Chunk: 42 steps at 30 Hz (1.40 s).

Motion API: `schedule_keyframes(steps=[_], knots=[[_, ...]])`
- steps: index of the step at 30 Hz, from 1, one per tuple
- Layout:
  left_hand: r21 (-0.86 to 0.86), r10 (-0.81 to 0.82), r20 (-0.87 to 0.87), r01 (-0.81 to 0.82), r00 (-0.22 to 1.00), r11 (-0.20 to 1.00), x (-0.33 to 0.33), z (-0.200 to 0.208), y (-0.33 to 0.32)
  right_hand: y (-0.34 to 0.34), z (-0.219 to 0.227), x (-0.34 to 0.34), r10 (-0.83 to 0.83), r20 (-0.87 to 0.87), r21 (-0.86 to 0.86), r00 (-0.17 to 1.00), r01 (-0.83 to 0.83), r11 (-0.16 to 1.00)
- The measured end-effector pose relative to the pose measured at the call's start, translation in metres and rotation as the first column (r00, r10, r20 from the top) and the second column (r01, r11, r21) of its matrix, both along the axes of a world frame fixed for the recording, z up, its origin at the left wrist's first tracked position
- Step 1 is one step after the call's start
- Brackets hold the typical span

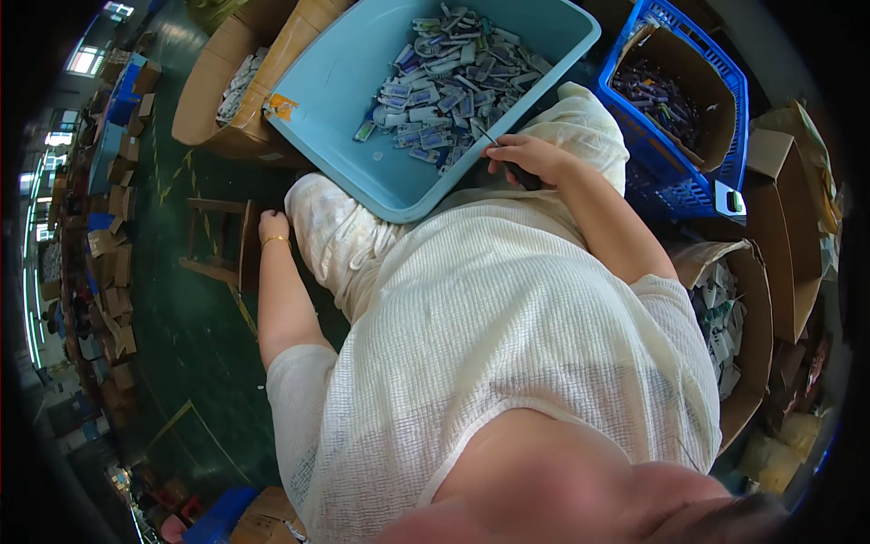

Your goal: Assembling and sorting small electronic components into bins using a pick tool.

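My right hand [535, 161] is closed around the dark handle of a screwdriver-like tool [523, 178]. The tool's thin metal shaft points toward a large light-blue plastic tub [331, 136], just over its near right rim. Inside the tub lies a heap of small grey, white and purplish plastic pieces [453, 82]. My left hand [274, 225] hangs low beside my left knee, close to a small wooden stool [246, 245]. Its fingers are mostly hidden, so I cannot make out whether it touches the stool.
To the right stands a blue crate [666, 186] lined with cardboard, full of dark small parts [657, 100]. A carton of white pieces [720, 326] sits beside my right elbow. Another carton [204, 100] stands left of the tub. Stacked boxes [113, 263] line the far left.
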<state>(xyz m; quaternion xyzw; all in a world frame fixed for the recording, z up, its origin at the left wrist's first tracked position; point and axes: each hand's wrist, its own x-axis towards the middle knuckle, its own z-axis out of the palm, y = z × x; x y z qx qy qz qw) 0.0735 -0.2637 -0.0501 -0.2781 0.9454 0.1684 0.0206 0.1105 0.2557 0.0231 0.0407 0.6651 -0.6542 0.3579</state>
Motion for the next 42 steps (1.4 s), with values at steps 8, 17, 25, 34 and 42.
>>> schedule_keyframes(steps=[8,17,25,34,42], knots=[[0.364,-0.155,-0.385,0.304,0.910,0.880,-0.005,0.029,0.085,0.003,0.005,0.003,-0.050,0.030,0.019,0.998,0.049,0.999],[0.169,-0.220,-0.288,0.276,0.932,0.946,0.004,0.036,0.090,0.001,0.007,0.003,-0.040,0.005,0.032,0.999,0.039,0.999],[0.205,-0.180,-0.276,0.241,0.944,0.949,0.001,0.033,0.088,0.007,0.011,0.008,-0.002,-0.061,0.006,0.998,0.002,1.000],[0.218,-0.146,-0.304,0.217,0.941,0.951,0.004,0.036,0.089,-0.063,0.134,0.046,0.598,-0.628,-0.021,0.497,-0.780,0.626],[0.189,-0.169,-0.348,0.246,0.922,0.951,0.004,0.037,0.094,-0.070,0.123,0.041,0.619,-0.682,0.057,0.389,-0.816,0.576]])
